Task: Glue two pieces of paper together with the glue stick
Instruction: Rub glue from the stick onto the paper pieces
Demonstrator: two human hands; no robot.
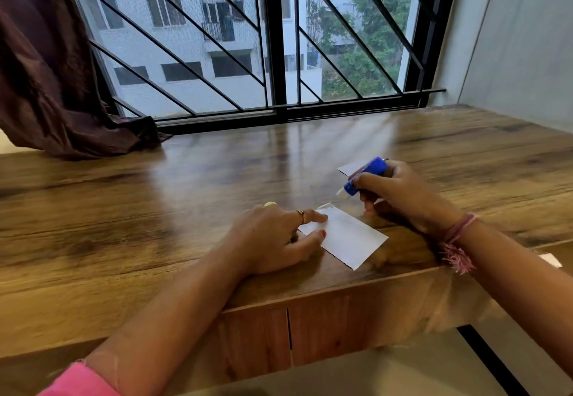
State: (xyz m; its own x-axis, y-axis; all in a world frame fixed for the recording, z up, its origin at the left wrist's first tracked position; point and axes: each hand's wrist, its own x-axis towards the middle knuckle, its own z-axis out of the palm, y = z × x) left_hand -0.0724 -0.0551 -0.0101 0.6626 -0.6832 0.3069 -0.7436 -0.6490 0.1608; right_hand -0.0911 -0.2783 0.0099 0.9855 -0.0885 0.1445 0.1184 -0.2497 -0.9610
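— Lower centre of the frame?
— Flat white rectangular paper (347, 240) on glossy wood-grain table (186, 197), pinned at its left end by spread fingertips of left hand (273, 237).
— And right of centre?
— Right hand (400, 194) curled around blue plastic glue stick (364, 178), white tip slanted down-left, just above the sheet. Second paper piece (348, 168) behind it, mostly hidden.
— Upper left?
— Dark, creased curtain (46, 70).

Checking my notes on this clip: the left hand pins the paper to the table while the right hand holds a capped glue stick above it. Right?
Not quite. The head view shows the glue stick uncapped, its white tip exposed. The left hand pins the paper; the right hand holds the stick above it.
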